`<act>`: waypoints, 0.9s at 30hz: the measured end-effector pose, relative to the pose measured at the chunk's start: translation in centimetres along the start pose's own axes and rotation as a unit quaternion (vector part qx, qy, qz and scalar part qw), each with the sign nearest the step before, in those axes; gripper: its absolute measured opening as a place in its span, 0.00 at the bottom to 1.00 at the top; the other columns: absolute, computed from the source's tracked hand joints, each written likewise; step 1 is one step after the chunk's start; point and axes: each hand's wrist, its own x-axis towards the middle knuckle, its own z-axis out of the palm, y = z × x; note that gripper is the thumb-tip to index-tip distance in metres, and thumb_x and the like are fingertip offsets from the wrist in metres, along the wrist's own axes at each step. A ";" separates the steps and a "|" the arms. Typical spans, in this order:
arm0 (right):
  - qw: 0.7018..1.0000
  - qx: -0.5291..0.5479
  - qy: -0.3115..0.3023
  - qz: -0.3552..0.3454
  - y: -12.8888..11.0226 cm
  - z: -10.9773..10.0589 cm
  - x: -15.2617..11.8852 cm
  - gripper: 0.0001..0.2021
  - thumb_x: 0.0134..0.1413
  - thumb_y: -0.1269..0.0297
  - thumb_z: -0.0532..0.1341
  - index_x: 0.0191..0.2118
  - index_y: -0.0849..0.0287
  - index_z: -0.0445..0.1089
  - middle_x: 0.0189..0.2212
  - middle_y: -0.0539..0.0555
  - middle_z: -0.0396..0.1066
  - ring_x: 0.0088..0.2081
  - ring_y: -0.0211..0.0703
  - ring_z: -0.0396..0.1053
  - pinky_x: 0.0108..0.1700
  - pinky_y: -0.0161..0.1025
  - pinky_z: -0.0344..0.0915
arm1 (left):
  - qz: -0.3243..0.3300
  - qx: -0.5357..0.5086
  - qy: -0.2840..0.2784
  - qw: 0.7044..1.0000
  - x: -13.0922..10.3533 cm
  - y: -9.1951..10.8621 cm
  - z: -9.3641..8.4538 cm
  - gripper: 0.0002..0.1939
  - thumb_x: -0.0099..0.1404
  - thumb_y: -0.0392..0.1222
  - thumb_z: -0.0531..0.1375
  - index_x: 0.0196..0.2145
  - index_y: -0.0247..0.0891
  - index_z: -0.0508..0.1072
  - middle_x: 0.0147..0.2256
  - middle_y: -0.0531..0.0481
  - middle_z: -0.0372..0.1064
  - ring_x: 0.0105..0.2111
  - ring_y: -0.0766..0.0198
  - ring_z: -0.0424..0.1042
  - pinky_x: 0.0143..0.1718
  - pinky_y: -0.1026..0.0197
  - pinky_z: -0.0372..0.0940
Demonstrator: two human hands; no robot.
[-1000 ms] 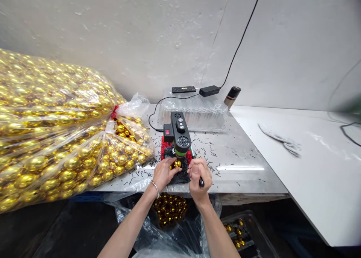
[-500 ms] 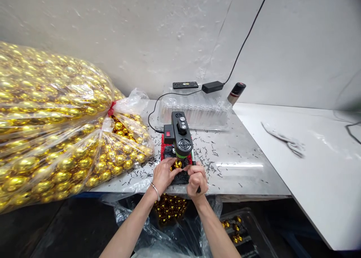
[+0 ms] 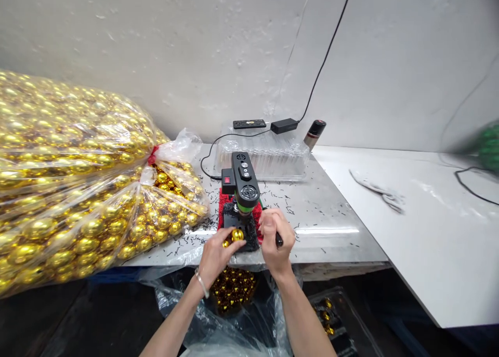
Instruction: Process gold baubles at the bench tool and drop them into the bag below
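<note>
My left hand [image 3: 213, 255] is closed, with a shiny gold bauble [image 3: 237, 235] pinched between thumb and fingers. A second gold bauble [image 3: 226, 241] shows partly inside the same hand. Both sit just in front of a small black bench press [image 3: 246, 177] with a green ring round its lower head. My right hand [image 3: 277, 235] is wrapped around the black lever handle [image 3: 279, 239] at the press's right side. Under the press head lies a black base [image 3: 249, 237] on a red mat [image 3: 221, 205]. Fingers partly hide the base's front.
A big clear bag of gold baubles [image 3: 89, 190] fills the left. Behind the press stand clear plastic trays [image 3: 265, 157], a power adapter [image 3: 284, 126] and a spray can [image 3: 314, 133]. Below the table edge hangs an open bag of baubles [image 3: 234, 289]. Gloves [image 3: 378, 190] lie right.
My left hand has drawn the bauble out from beneath the press head, toward me and left. My right hand has risen with the lever handle. The camera view has shifted slightly.
</note>
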 end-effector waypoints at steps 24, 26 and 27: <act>1.000 0.002 -0.005 -0.017 1.3 0.3 -2.2 0.14 0.60 0.74 0.49 0.24 0.57 0.59 0.24 0.50 0.61 0.28 0.37 0.63 0.28 0.36 0.60 | -0.319 -0.500 -0.045 0.804 0.1 0.7 -1.8 0.15 0.65 0.44 0.59 0.49 0.38 0.72 0.39 0.46 0.75 0.27 0.72 0.72 0.22 0.74 0.65; 1.000 0.000 -0.004 -0.021 1.4 0.3 -2.2 0.13 0.59 0.75 0.49 0.24 0.57 0.60 0.23 0.50 0.61 0.28 0.37 0.63 0.29 0.36 0.61 | -0.316 -0.515 -0.047 0.796 0.7 0.4 -1.6 0.16 0.65 0.44 0.59 0.50 0.39 0.71 0.39 0.46 0.76 0.29 0.71 0.73 0.25 0.73 0.66; 1.000 0.000 -0.003 -0.023 1.4 0.3 -2.2 0.13 0.59 0.75 0.49 0.24 0.58 0.60 0.23 0.50 0.61 0.28 0.37 0.63 0.29 0.36 0.61 | -0.317 -0.526 -0.048 0.788 0.9 0.3 -1.5 0.17 0.65 0.43 0.58 0.51 0.39 0.71 0.39 0.46 0.76 0.31 0.70 0.74 0.28 0.71 0.68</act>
